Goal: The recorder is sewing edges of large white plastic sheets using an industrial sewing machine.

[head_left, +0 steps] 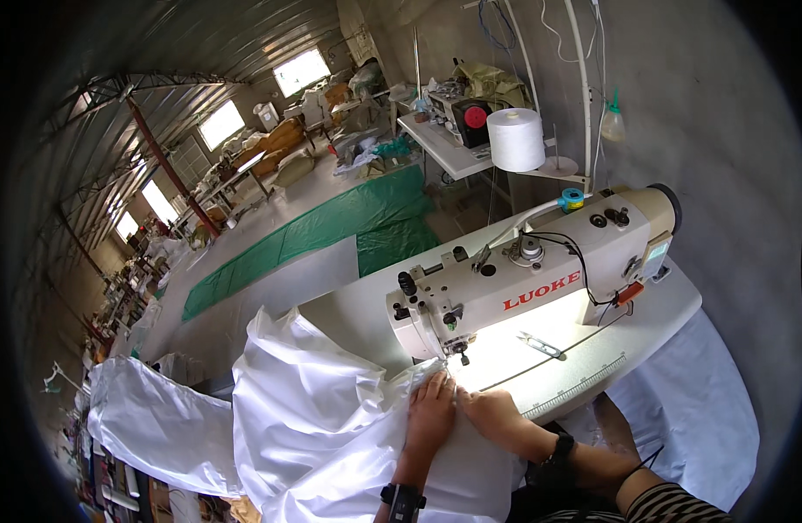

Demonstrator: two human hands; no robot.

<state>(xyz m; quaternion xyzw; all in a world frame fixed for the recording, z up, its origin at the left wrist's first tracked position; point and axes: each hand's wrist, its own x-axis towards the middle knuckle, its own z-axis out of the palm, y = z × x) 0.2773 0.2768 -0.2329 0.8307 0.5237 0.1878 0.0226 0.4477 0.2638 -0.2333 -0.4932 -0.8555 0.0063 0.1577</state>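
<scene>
Nearest, a striped sleeve [671, 506] and 2 wrists with black bands [402, 503] come in at the lower edge, close under the camera; the left hand [432, 403] lies on the white cloth [314, 427], its fingers stretched forward side by side, seemingly to keep the layer flat; whether its thumb pinches from beneath, I cannot tell; the right hand [497, 414] sits just beside it, fingers curled in toward the needle area [457, 350], probably to steer the cloth, though I cannot tell whether it pinches; the white cloth reaches to the front of the sewing machine [540, 283] and spills in folds over the left of the table [348, 315], likely so its bulk lies clear of the hands; small snips [540, 345] rest on the lit bed [497, 353], apparently for easy reach; a thread cone [516, 139] stands raised behind, presumably to feed from above
</scene>
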